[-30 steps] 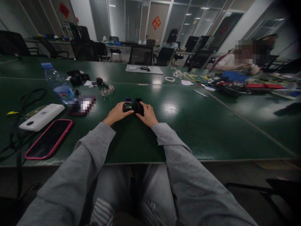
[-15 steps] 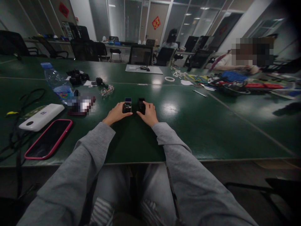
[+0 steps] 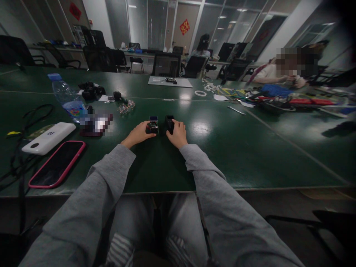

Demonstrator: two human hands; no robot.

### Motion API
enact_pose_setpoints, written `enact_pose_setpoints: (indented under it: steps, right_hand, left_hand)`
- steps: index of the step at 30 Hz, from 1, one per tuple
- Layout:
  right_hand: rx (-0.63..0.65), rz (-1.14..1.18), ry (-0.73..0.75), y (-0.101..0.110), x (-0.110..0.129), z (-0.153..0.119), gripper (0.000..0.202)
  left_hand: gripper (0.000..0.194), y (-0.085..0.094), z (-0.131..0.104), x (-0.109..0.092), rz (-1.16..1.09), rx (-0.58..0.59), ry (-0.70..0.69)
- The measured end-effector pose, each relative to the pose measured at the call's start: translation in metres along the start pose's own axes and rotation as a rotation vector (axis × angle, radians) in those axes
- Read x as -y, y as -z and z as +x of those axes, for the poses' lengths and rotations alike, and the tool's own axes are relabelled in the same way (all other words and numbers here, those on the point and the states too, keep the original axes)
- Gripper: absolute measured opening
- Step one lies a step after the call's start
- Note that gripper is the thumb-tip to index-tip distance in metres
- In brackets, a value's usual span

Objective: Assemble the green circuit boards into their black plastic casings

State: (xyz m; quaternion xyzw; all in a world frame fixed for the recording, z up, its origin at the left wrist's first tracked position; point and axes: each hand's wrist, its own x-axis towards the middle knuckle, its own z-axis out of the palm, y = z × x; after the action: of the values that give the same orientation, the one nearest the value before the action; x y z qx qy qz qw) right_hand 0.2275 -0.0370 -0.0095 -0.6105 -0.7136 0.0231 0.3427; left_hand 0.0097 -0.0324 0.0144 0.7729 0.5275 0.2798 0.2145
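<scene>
Landmark: the glasses (image 3: 127,106) on the green counter (image 3: 228,159). The circuit board (image 3: 153,127) was to the right of the glasses and nearer the wearer, its small screen (image 3: 153,118) at the far edge. Left hand (image 3: 138,134) had the board by its left side, fingers curled round the far part, thumb reaching along the near edge. The black box (image 3: 168,121) was farther right of the glasses, apart from the board; right hand (image 3: 178,134) gripped it from the right, thumb toward the near face.

Handling, by judgement: board light, stiff, fragile; edges the place to hold, bare parts and screen best not pressed. Box rigid, smooth, tougher; opposite sides would give a sound hold.

Hard to make out: fingers covered the board's left edge and the box's right side; undersides were out of sight. In that dim light I could not tell whether either piece rested on the counter.
</scene>
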Motion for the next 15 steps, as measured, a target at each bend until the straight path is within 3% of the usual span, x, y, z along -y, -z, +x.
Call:
enact_pose_setpoints:
  steps: [6, 12, 15]
  right_hand:
    - [-0.011, 0.031, -0.006, -0.001, -0.002, 0.001, 0.064]
    - [-0.02, 0.053, 0.021, -0.001, -0.002, 0.002, 0.059]
    - [-0.01, 0.048, 0.024, 0.001, 0.0, 0.002, 0.054]
  left_hand:
    - [0.083, -0.002, -0.002, -0.004, -0.005, 0.009, 0.068]
    - [0.098, -0.018, -0.004, -0.019, 0.017, -0.172, 0.203]
    - [0.092, -0.022, 0.001, -0.025, 0.032, -0.208, 0.241]
